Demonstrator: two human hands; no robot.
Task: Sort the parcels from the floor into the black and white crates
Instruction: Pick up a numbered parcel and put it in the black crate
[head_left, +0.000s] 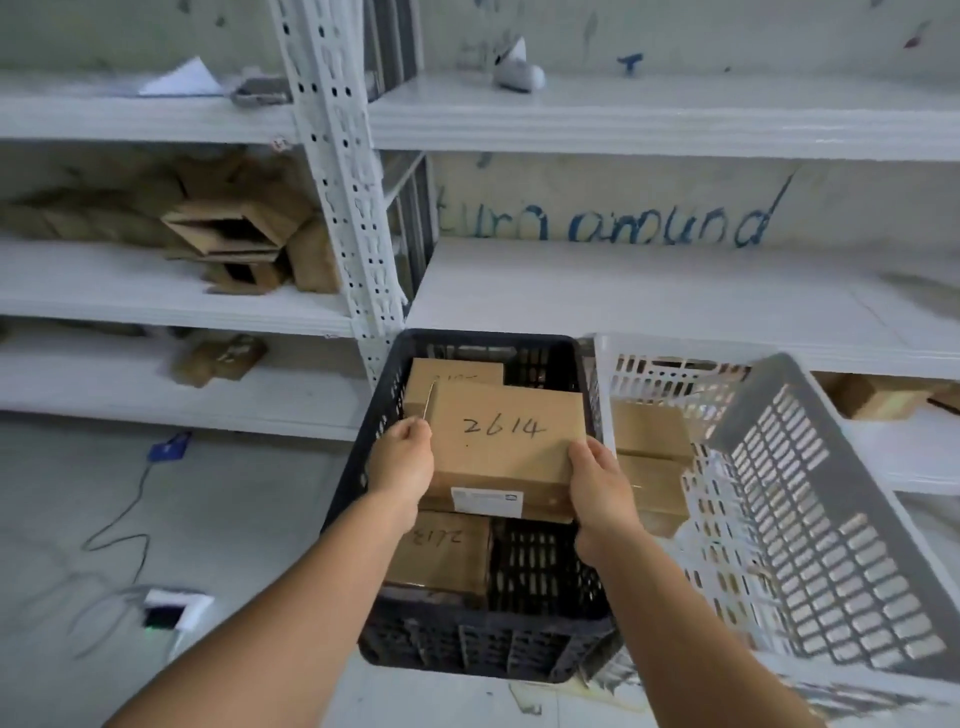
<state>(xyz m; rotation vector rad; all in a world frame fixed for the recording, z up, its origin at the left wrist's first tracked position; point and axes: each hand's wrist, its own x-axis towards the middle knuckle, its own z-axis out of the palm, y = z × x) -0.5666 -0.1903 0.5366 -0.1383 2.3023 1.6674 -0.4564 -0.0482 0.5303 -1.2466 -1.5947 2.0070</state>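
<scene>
On the far left, white metal shelves (156, 291) carry loose brown cartons (234, 234), and a white device (174, 610) with a cable lies on the grey floor (208, 519) at the near left. The left hand (402, 460) closes its grip on the left edge of a brown parcel marked "2614" (506, 441), fingers curled around that edge with the thumb on top. The parcel sits level between the two hands, held over the open black crate (467, 644), its near side bearing a white label. Beneath it in the black crate lie other brown parcels: one at the far end (457, 371) and one at the near left with upside-down numbers (447, 556). The right hand (597, 475) clamps the parcel's near right corner, fingers wrapped under and thumb pressed on the top face. Just to the right, touching the black crate, stands the white crate (779, 519), tilted in view, with more brown parcels (652, 457) stacked against its left wall. Behind it, blue handwriting (602, 223) runs across the wall above a shelf.
</scene>
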